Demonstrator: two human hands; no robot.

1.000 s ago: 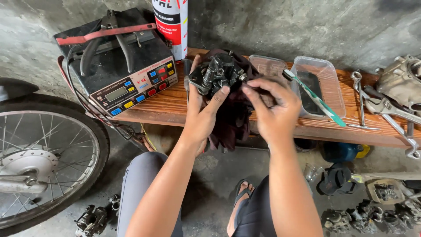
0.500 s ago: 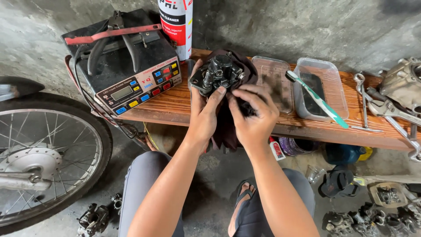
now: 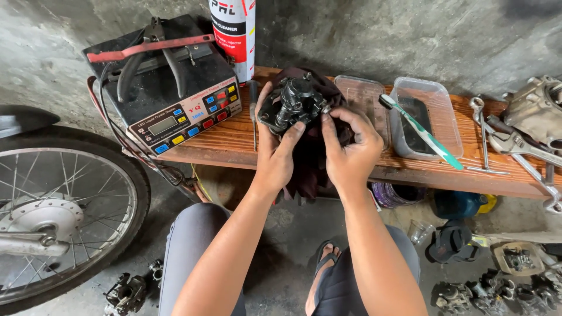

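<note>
A dark metal carburetor (image 3: 294, 105) rests in a dark maroon rag (image 3: 310, 155) that hangs over the front edge of a wooden bench (image 3: 234, 140). My left hand (image 3: 275, 149) cups the carburetor and rag from the left and below, thumb up along its left side. My right hand (image 3: 350, 149) grips the rag and the carburetor's right side, fingertips pinching at its edge. Both forearms reach up from my lap.
A black battery charger (image 3: 170, 93) with pliers (image 3: 149, 55) on top sits at the left, a spray can (image 3: 233, 32) behind. Clear plastic trays (image 3: 424, 117), a toothbrush (image 3: 418, 130), wrenches (image 3: 515, 146) and an engine part (image 3: 535, 108) lie right. A motorcycle wheel (image 3: 52, 216) stands left; carburetor parts (image 3: 126, 292) litter the floor.
My right hand closed in from an open spread to grip the rag and carburetor's right side. The carburetor turned in my hands and shows more clearly above the rag.
</note>
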